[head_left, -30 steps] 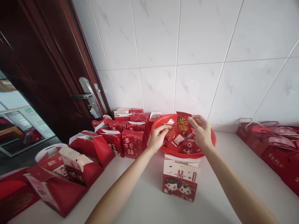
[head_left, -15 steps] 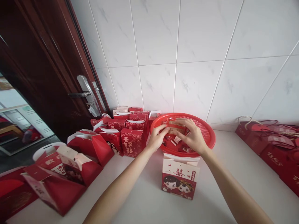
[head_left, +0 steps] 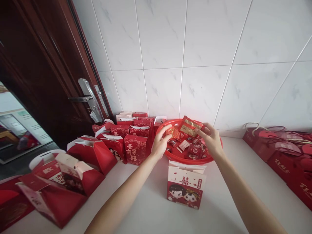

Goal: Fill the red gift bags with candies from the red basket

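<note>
My right hand (head_left: pixel 211 139) pinches the near right corner of a flat red-and-gold snack packet (head_left: pixel 191 126), tilted above the red plastic basket (head_left: pixel 220 146). At the basket's left side, my left hand (head_left: pixel 160 143) is closed with thumb and forefinger on a small orange-red wrapped candy (head_left: pixel 173 132). Beneath both hands the basket holds several small wrapped sweets (head_left: pixel 195 150) and a white-labelled piece (head_left: pixel 183 146). A red and cream gift box (head_left: pixel 185 187) with two cartoon figures stands upright in front of the basket, its top flaps up.
Several red gift boxes (head_left: pixel 136 149) stand in rows left of the basket. Larger peaked boxes (head_left: pixel 60 198) sit nearer on the left. Red bags with rope handles (head_left: pixel 282 159) line the right side. Behind are a tiled wall (head_left: pixel 163 91) and a dark door (head_left: pixel 51 65).
My hands have moved apart. The right hand has carried the red-and-gold packet up and to the right, uncovering more sweets, while the left holds an orange-red candy. The view has shifted slightly.
</note>
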The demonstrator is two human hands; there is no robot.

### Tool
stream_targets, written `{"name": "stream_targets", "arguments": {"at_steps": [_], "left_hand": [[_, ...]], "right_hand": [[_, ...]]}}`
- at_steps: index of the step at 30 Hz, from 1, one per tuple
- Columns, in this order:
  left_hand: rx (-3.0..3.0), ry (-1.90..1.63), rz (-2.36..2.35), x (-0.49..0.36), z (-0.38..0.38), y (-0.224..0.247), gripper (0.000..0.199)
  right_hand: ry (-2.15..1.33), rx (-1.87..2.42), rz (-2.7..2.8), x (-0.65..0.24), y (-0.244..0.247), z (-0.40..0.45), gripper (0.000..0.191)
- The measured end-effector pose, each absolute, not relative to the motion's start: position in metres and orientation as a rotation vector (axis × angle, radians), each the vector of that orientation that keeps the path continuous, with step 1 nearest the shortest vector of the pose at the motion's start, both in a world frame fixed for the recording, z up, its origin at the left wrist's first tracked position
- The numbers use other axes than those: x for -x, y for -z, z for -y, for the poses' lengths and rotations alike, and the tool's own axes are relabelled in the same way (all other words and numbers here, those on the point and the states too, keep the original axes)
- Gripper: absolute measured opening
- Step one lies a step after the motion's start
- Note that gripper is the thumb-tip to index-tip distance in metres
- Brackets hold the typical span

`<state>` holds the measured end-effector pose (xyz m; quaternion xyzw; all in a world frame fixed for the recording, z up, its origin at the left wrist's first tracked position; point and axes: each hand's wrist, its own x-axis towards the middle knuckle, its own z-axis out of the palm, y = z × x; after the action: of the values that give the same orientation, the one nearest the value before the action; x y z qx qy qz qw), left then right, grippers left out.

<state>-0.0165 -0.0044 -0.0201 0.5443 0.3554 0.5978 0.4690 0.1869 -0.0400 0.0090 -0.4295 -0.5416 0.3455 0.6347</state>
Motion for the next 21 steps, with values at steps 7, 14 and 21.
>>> {"name": "stream_targets", "arguments": {"at_steps": [7,14,21], "left_hand": [[-1.256,-1.504,-0.853,0.016,0.000,0.023,0.044],[-1.233,-1.479,-0.873,0.016,0.001,0.020,0.042],[-1.211,-1.478,-0.882,0.016,0.002,0.019,0.041]], "right_hand": [[-0.389,1.208,1.441,-0.209,-0.006,0.030,0.015],[-0.528,1.353,1.864,-0.215,-0.003,0.028,0.032],[-0.570,1.415,1.919,-0.213,0.004,0.017,0.024]]}}
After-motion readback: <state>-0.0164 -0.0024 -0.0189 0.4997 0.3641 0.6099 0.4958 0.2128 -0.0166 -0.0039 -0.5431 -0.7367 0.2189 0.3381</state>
